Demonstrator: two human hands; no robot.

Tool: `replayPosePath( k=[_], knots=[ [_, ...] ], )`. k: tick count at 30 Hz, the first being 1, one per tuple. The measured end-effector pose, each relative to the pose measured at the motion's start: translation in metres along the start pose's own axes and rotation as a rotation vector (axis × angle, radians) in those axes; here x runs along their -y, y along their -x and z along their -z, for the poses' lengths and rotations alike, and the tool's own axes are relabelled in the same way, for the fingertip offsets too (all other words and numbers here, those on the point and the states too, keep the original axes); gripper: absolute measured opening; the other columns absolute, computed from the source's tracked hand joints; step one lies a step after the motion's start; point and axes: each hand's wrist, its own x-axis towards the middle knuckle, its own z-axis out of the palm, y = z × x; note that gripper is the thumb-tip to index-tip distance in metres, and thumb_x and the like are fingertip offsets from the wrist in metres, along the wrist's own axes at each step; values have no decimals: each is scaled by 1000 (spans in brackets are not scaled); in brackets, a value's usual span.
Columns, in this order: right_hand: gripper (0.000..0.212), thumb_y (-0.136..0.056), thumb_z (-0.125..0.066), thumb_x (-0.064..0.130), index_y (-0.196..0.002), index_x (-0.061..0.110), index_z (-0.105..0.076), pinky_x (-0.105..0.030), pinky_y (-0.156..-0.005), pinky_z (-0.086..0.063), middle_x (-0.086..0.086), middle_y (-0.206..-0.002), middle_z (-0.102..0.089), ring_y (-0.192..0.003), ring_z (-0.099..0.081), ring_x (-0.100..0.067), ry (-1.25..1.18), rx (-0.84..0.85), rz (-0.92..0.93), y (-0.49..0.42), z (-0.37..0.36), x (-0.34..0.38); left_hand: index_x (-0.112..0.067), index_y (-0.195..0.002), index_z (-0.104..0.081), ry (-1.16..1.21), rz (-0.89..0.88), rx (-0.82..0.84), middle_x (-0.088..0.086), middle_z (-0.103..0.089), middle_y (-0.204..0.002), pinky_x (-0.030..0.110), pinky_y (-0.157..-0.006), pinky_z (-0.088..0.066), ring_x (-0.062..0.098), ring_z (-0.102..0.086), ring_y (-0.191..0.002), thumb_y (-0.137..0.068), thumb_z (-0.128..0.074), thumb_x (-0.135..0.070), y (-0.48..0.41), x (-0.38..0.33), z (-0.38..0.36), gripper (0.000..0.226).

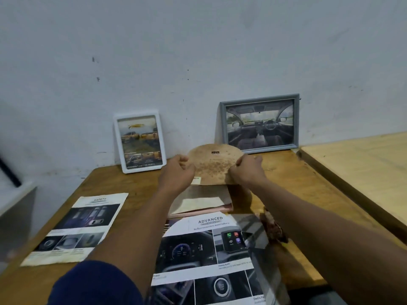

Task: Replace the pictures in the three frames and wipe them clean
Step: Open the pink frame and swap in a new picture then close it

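Observation:
Both my hands hold a brown, stained, rounded frame back board point(213, 166) tilted above the table. My left hand point(177, 172) grips its left edge and my right hand point(246, 171) grips its right edge. Under it lies a pink frame point(204, 209), face down with a pale paper on it. A white frame point(139, 143) with a truck picture leans on the wall at the left. A grey frame point(261, 124) with a car-interior picture leans on the wall at the right. Two printed pages lie near me: a "SAFETY" sheet point(74, 230) and an "ADVANCED" sheet point(207, 254).
The wooden table point(297, 188) stands against a pale wall. A brownish cloth point(274, 227) lies under my right forearm. A lighter wooden table point(361, 170) adjoins on the right. A grey cabinet edge point(15, 208) is at the left.

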Motion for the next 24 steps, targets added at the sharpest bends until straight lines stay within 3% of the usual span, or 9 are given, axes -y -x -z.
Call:
replayPosePath(
  k=[5,10,14,18,21,24],
  knots=[
    [37,-90,-63,32,-120,13,-52,-45,-94,-52,-14,-136,-30,-106,-55,-34,69,79,46,19,-47,21,-29,-117,-62,9,118,2,0,-67,-108,48,-85,-60,20,-68,-94,-88,-65,-30,10,39,35,30],
    [46,-91,-60,39,-129,15,-51,-46,-102,-37,-15,-139,-37,-126,-38,-37,324,44,44,36,-61,24,-26,-123,-62,-81,92,12,0,-69,-104,43,-78,-61,17,-69,-85,-93,-64,-27,15,59,38,31],
    [49,-90,-58,42,-130,14,-50,-48,-104,-35,-16,-140,-39,-128,-36,-38,327,63,52,38,-62,18,-21,-139,-57,-149,50,-5,1,-63,-129,26,-64,-48,8,-62,-83,-97,-61,-24,13,63,34,42],
    [54,-90,-57,41,-137,15,-47,-48,-106,-38,-11,-145,-38,-131,-38,-35,235,98,138,30,-59,13,-20,-142,-55,-175,56,18,-5,-62,-104,21,-57,-42,7,-61,-77,-98,-60,-24,12,65,34,44],
    [44,-90,-57,43,-124,16,-56,-49,-101,-44,-8,-134,-50,-120,-50,-30,231,140,191,26,-61,12,-18,-137,-60,-184,61,28,0,-67,-118,24,-64,-50,12,-65,-83,-98,-60,-23,12,65,35,40],
    [38,-91,-56,45,-118,18,-57,-50,-98,-46,-6,-128,-48,-115,-53,-30,262,115,210,26,-62,11,-19,-134,-63,-178,77,23,5,-67,-124,32,-76,-55,18,-64,-97,-96,-59,-23,9,67,37,38]
  ],
)
